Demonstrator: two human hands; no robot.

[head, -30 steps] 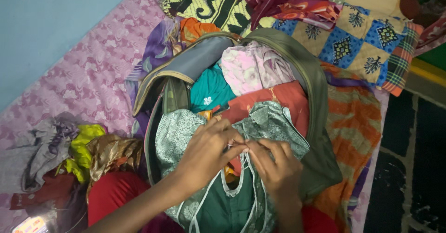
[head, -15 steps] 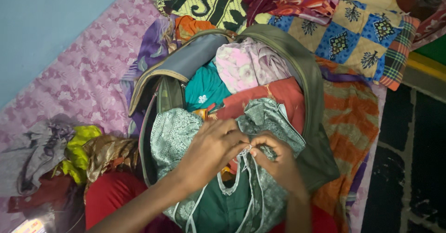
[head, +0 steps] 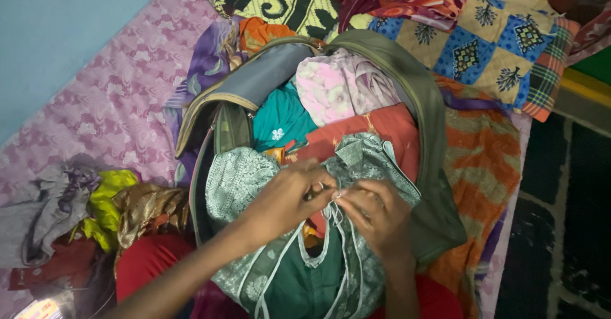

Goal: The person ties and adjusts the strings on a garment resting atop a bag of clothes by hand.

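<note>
Both hands (head: 337,204) on green blouse (head: 286,255)

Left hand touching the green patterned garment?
Touching. The head view shows the left hand pinching the green patterned garment at its neckline, opposite the right hand.

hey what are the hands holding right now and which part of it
Both the left hand and right hand pinch the green patterned garment near its neckline edge, over the open bag.
</note>
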